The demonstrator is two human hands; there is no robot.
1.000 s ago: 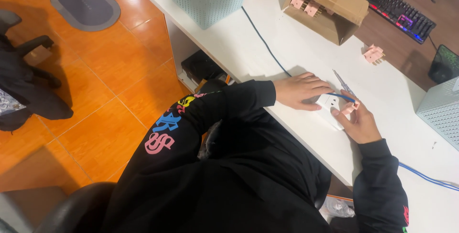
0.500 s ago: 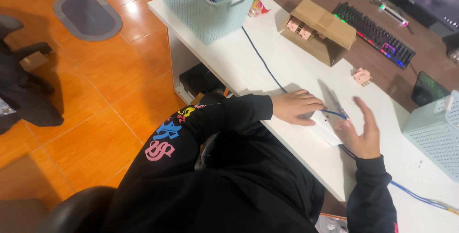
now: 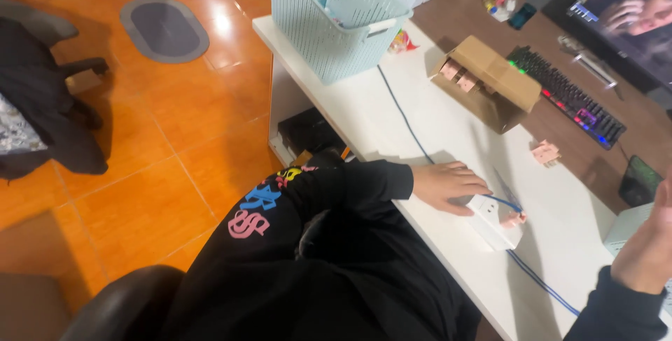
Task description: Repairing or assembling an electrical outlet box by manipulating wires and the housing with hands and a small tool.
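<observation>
My left hand [image 3: 446,186] rests on the near end of a white power strip [image 3: 494,228] that lies on the white table [image 3: 364,114], fingers curled over it. A small pink plug [image 3: 515,219] sits at the strip's far end. A blue cable [image 3: 402,114] reaches the strip from the back, and more of it leads off to the front right. My right hand [image 3: 647,249] is lifted at the right edge of the view, fingers apart and holding nothing, well away from the strip. Its fingertips are cut off by the frame.
A light blue basket [image 3: 336,23] stands at the table's far end. Beyond the strip lie an open cardboard box [image 3: 493,79] with pink pieces, a loose pink piece [image 3: 546,152], a lit keyboard [image 3: 568,97] and a phone [image 3: 637,181]. A chair with dark clothes [image 3: 42,103] stands left.
My right hand has left the power strip and swung out to the right and up. My left hand stays on the strip. The view has shifted toward the table's far end.
</observation>
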